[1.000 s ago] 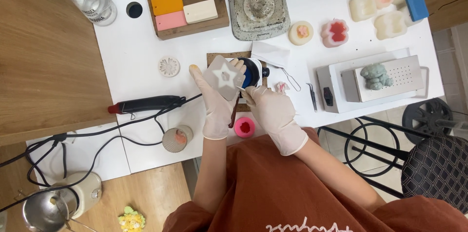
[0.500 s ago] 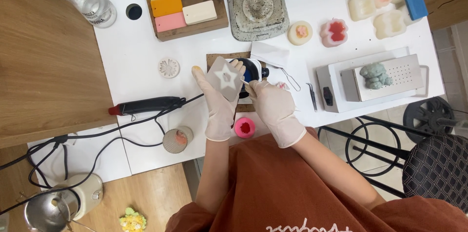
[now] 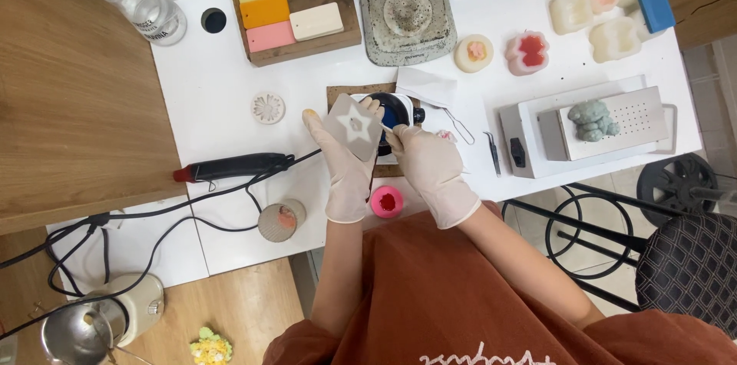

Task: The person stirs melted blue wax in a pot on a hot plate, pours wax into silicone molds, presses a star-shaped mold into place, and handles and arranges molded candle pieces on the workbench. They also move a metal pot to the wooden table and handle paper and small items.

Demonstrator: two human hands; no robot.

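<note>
My left hand [image 3: 345, 173], in a white glove, holds a grey square mould with a star-shaped hollow [image 3: 355, 127] tilted up above the white table [image 3: 223, 104]. My right hand [image 3: 434, 169], also gloved, is beside it and pinches a thin tool at the mould's right edge. Under both hands sits a blue and black round device [image 3: 398, 112] on a brown mat. A small pink cup with red inside [image 3: 387, 201] stands at the table's near edge, between my wrists.
A black heat tool [image 3: 230, 168] with cables lies left. A wooden tray of coloured blocks [image 3: 285, 0], a spray bottle [image 3: 142, 4], several silicone moulds [image 3: 528, 52], tweezers [image 3: 491, 152], a white perforated box with a green figure [image 3: 593, 121] and a stool [image 3: 683, 273] surround me.
The star mould has tilted slightly in my left hand and my right hand has shifted a little at its edge. Everything else stays put.
</note>
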